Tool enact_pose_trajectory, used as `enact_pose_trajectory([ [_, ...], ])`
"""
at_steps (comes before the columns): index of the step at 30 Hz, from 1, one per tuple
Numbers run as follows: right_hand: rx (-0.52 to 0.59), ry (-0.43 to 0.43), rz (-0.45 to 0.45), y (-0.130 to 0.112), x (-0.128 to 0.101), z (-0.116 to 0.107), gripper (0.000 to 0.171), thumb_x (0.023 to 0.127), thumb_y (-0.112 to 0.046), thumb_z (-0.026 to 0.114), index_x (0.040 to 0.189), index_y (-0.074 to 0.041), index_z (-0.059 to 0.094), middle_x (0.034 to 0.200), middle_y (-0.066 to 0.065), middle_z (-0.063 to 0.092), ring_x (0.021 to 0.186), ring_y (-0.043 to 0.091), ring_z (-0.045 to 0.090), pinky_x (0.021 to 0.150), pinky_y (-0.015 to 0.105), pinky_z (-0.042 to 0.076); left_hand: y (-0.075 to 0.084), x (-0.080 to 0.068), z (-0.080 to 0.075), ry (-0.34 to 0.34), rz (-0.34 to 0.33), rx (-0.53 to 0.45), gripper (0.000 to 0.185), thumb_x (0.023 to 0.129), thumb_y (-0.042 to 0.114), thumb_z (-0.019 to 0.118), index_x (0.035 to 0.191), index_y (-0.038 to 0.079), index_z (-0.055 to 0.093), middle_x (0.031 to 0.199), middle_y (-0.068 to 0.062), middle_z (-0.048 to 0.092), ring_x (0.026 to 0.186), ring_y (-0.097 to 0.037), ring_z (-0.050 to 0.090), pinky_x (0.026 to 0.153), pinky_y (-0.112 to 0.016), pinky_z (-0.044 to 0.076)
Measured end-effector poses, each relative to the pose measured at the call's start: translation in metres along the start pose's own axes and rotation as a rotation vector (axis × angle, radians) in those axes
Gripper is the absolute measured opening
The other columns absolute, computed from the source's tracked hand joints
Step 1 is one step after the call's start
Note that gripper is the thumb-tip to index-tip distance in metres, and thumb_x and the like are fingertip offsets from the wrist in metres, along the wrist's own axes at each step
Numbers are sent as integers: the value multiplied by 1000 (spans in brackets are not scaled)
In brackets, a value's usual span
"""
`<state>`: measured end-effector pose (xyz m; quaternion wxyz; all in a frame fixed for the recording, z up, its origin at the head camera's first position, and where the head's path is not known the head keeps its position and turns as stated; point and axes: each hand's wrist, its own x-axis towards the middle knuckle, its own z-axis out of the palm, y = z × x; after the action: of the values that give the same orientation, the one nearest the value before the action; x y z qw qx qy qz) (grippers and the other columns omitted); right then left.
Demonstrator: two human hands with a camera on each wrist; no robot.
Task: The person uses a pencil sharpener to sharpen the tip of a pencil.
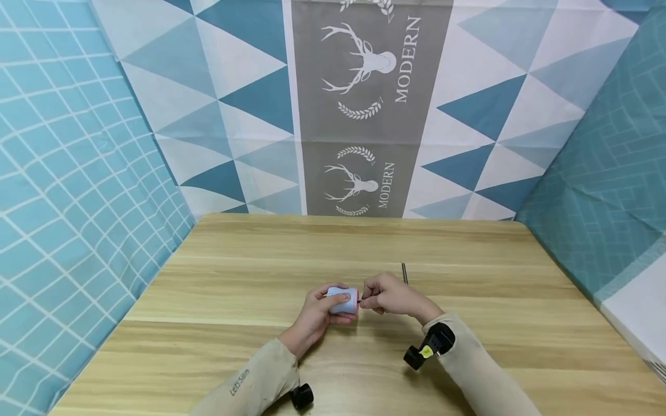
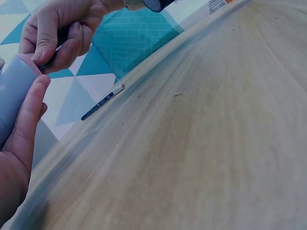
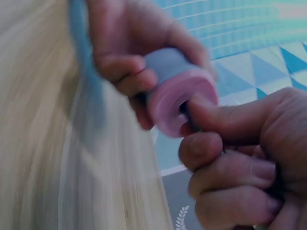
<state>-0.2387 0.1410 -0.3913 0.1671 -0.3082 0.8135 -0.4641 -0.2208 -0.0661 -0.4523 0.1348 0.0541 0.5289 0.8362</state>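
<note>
Our left hand (image 1: 314,311) grips blue-pink cylinder (image 1: 347,307); our right hand (image 1: 392,294) pinches dark slim object (image 1: 359,301) at its pink end.

"MODERN" reads twice on the grey panel (image 1: 364,130) of the backdrop, once high and once lower; both run sideways, bottom to top. Beside each word: a white antlered stag's head with leafy sprigs. Left sleeve (image 1: 260,378): "Let'sSlim" in dark letters, slanting along the forearm. Yellow tag (image 1: 426,352) at the right wrist: dark mark, illegible. Slim dark stick (image 2: 102,102) on the worktop (image 2: 192,143): pale print, too small to read.
</note>
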Motion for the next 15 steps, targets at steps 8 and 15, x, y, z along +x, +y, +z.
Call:
enact_pose_trajectory([
  [8,222,-115,165,2,-1,-7,20,96,-4,58,76,0,55,55,1,47,41,7,25,37,19,18,-1,-2,1,-32,8,19,29,87,1,66,114,-8,62,95,-16,62,62,-26,71,56,-30,63],
  [15,147,-114,141,-5,-8,-13,22,99,-4,54,84,12,58,56,2,52,41,6,29,37,18,22,0,-1,-1,-15,-2,9,25,87,2,66,112,-3,64,96,-16,62,62,-26,71,56,-31,63],
])
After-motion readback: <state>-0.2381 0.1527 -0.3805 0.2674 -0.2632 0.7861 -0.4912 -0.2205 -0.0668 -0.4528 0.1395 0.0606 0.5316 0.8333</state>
